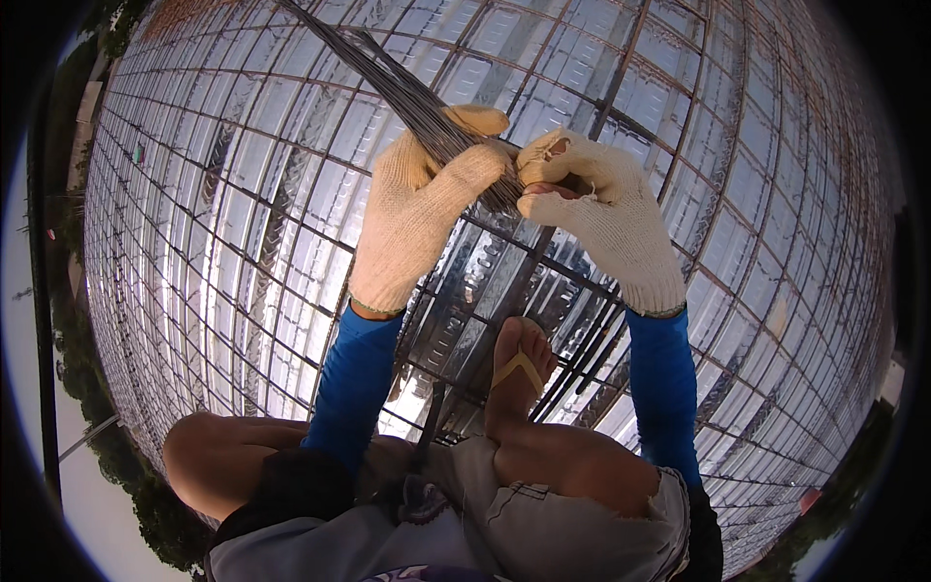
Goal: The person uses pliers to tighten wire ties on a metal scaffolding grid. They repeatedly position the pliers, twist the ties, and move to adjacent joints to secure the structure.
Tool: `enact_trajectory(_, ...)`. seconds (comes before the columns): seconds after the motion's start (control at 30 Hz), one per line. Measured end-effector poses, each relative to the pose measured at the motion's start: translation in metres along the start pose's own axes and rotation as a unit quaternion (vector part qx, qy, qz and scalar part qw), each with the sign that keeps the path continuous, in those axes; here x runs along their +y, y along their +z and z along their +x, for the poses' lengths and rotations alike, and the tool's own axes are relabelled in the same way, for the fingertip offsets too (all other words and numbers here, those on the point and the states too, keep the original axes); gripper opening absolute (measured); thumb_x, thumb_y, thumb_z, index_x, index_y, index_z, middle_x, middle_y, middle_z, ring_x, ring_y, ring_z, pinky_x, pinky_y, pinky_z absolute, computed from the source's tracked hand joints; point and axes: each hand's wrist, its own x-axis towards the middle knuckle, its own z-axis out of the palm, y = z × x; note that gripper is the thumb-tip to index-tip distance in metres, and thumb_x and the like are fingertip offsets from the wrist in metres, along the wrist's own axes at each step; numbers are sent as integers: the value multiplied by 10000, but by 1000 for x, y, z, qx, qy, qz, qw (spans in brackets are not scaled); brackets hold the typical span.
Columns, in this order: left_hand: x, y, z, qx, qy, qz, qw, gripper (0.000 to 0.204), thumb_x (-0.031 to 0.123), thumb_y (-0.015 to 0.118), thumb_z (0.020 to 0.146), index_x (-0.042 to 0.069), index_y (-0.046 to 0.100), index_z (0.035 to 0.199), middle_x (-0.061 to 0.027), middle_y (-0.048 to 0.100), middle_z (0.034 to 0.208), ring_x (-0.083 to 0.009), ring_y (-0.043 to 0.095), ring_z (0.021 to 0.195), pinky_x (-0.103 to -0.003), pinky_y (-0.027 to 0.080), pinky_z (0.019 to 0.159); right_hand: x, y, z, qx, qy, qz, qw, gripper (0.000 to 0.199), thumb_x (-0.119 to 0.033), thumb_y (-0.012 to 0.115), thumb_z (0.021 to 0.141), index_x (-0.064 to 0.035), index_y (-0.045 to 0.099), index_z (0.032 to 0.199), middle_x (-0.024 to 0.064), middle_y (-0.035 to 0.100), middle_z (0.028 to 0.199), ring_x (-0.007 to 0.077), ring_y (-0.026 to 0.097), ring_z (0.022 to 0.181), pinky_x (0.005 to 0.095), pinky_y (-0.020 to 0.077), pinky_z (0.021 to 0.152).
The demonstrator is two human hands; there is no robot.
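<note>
A bundle of thin dark tie wires (412,97) slants from the upper left down to the middle of the head view. My left hand (417,194), in a cream knitted glove, is wrapped round its lower part, thumb across the top. Close against the bundle's lower end, my right hand (606,194) pinches with thumb and fingers at the wire tips. Its glove is torn at the fingertips, so bare skin shows. Which wires lie between those fingers is hidden. Both forearms wear blue sleeves.
A grid of rusty rebar (669,145) spreads over shiny ribbed metal decking (320,204) on all sides. Below my hands is my foot in a yellow-strapped flip-flop (524,369), among the bars. Several dark bars (592,344) lie beside it. Trees (121,456) stand beyond the left edge.
</note>
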Motion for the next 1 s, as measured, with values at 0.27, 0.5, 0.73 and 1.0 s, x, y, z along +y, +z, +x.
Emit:
enact_trajectory(0.27, -13, -8, 4, 14, -30, 5, 999, 408, 224, 814, 994, -19, 712, 1306, -91, 792, 1057, -136, 722, 959, -282, 588, 844, 19, 6, 9, 21, -5, 37, 999, 239, -150, 877, 860, -4, 797, 1031, 50, 766, 993, 125, 702, 854, 295, 571, 762)
enact_trajectory(0.5, -17, -8, 8, 21, -31, -7, 999, 298, 117, 779, 992, -19, 724, 1251, -58, 773, 985, -89, 680, 847, -235, 552, 735, 28, 9, 12, 24, 2, 25, 999, 234, -192, 877, 879, -18, 813, 1022, 67, 792, 1018, 138, 717, 868, 304, 572, 755)
enact_trajectory(0.73, -21, -1, 11, 7, -38, 53, 998, 306, 195, 757, 946, -16, 756, 1167, -132, 802, 1031, -179, 771, 887, -314, 637, 800, 34, 4, 4, 35, 18, 78, 996, 223, -116, 857, 837, 12, 811, 1015, 94, 768, 1109, 158, 698, 935, 294, 571, 840)
enact_trajectory(1.0, -16, -3, 10, 8, -32, 92, 995, 210, 119, 711, 962, -7, 780, 1115, -87, 786, 954, -132, 736, 815, -270, 604, 732, 32, 10, 2, 68, -21, 52, 996, 248, -182, 899, 857, -14, 829, 1026, 71, 796, 1000, 142, 722, 864, 289, 581, 768)
